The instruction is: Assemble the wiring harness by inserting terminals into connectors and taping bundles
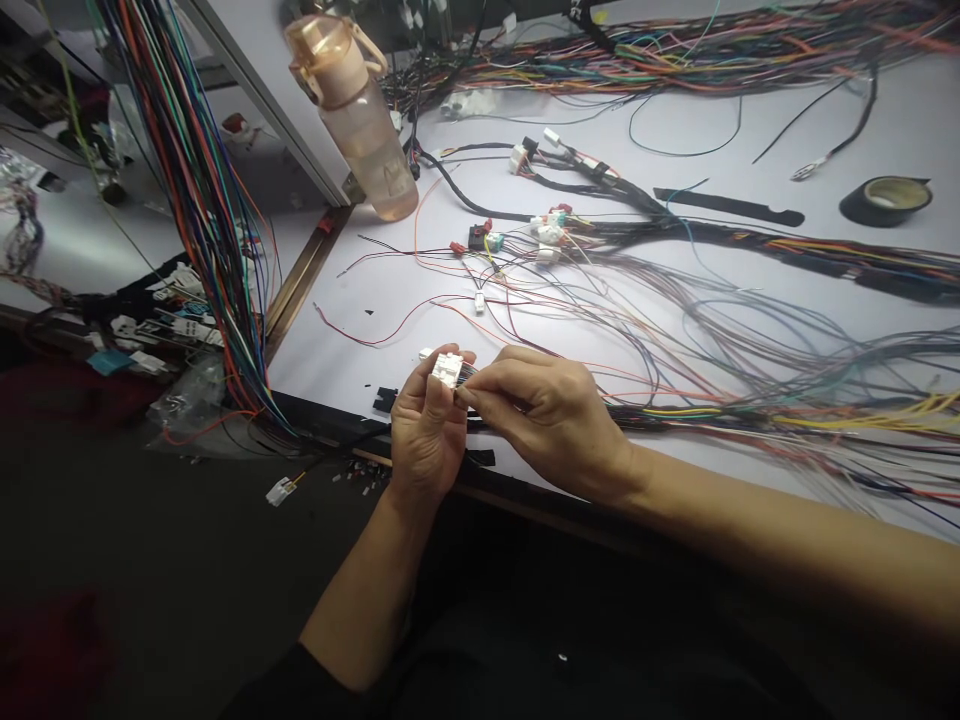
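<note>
Near the table's front edge, my left hand (pixel 427 440) grips a white connector housing (pixel 448 370) between thumb and fingers. My right hand (pixel 559 415) is closed in a pinch at the connector's right side, where several thin wires (pixel 469 370) enter it. What sits between the right fingertips is too small to make out; it appears to be a wire end. A taped wire bundle (pixel 652 412) runs rightward from behind my hands. A black connector (pixel 385 400) lies just left of my left hand.
A water bottle (pixel 367 140) stands at the back left. Taped harness branches with white connectors (pixel 549 230) cross the middle. A black tape roll (pixel 885 200) and a flat black strip (pixel 727 206) lie at right. A thick wire bundle (pixel 195 200) hangs over the left edge.
</note>
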A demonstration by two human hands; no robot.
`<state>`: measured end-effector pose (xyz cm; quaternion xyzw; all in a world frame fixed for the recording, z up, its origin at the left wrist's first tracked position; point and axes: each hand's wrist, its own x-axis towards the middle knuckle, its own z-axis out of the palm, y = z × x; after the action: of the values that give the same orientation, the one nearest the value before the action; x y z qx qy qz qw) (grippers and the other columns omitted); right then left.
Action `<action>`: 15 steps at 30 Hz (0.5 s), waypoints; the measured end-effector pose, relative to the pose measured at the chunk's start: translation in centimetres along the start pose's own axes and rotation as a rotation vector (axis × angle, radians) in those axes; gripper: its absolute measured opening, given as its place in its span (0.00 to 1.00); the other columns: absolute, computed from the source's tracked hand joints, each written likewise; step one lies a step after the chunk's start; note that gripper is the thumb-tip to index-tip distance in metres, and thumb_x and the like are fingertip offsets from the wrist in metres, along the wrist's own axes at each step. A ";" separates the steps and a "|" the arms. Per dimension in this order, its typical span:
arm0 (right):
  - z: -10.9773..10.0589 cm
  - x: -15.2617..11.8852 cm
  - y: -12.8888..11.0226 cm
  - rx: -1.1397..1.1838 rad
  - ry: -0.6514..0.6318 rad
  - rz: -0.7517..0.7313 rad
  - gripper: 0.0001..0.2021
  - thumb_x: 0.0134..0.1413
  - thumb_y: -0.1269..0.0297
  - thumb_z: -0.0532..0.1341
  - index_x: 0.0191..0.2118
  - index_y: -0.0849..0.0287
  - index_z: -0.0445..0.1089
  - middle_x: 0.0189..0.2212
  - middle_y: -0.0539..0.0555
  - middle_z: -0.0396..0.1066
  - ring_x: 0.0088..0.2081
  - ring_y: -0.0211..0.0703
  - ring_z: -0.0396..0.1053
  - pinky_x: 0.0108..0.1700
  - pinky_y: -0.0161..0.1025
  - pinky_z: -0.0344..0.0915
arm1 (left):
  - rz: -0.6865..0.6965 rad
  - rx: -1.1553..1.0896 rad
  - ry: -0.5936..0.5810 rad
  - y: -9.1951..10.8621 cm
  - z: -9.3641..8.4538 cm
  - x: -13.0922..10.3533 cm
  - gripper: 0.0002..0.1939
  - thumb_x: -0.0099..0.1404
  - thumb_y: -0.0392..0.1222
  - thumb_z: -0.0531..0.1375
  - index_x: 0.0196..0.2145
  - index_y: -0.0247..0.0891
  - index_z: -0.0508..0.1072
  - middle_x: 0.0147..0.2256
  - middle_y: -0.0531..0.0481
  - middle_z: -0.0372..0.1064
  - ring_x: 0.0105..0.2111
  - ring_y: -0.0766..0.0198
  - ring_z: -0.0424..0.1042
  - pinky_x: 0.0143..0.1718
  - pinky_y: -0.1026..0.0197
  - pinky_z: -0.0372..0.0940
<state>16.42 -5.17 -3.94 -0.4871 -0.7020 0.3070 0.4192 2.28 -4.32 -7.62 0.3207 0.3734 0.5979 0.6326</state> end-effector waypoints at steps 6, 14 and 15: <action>-0.2 -0.7 -0.2 0.195 0.003 0.212 0.07 0.56 0.65 0.62 0.29 0.60 0.75 0.22 0.49 0.71 0.25 0.34 0.65 0.28 0.31 0.60 | -0.010 0.004 -0.010 -0.1 0.2 -0.2 0.19 0.52 0.48 0.71 0.41 0.41 0.78 0.41 0.47 0.75 0.39 0.63 0.75 0.44 0.62 0.69; -0.3 -0.7 -0.3 0.176 0.013 0.180 0.08 0.55 0.67 0.62 0.27 0.62 0.75 0.21 0.48 0.69 0.24 0.32 0.63 0.28 0.30 0.58 | -0.040 0.001 -0.046 -0.1 0.1 -0.2 0.18 0.53 0.47 0.70 0.41 0.41 0.78 0.41 0.47 0.76 0.38 0.65 0.75 0.44 0.63 0.69; -0.3 -0.8 -0.2 0.198 0.013 0.209 0.08 0.55 0.66 0.62 0.27 0.62 0.75 0.20 0.48 0.69 0.23 0.32 0.63 0.27 0.30 0.58 | -0.038 0.008 -0.057 -0.1 0.1 -0.2 0.18 0.53 0.47 0.70 0.42 0.41 0.78 0.41 0.47 0.76 0.38 0.65 0.75 0.43 0.64 0.69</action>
<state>16.77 -6.01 -3.83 -0.5155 -0.6111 0.4137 0.4355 2.45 -4.51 -7.66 0.3329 0.3637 0.5751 0.6529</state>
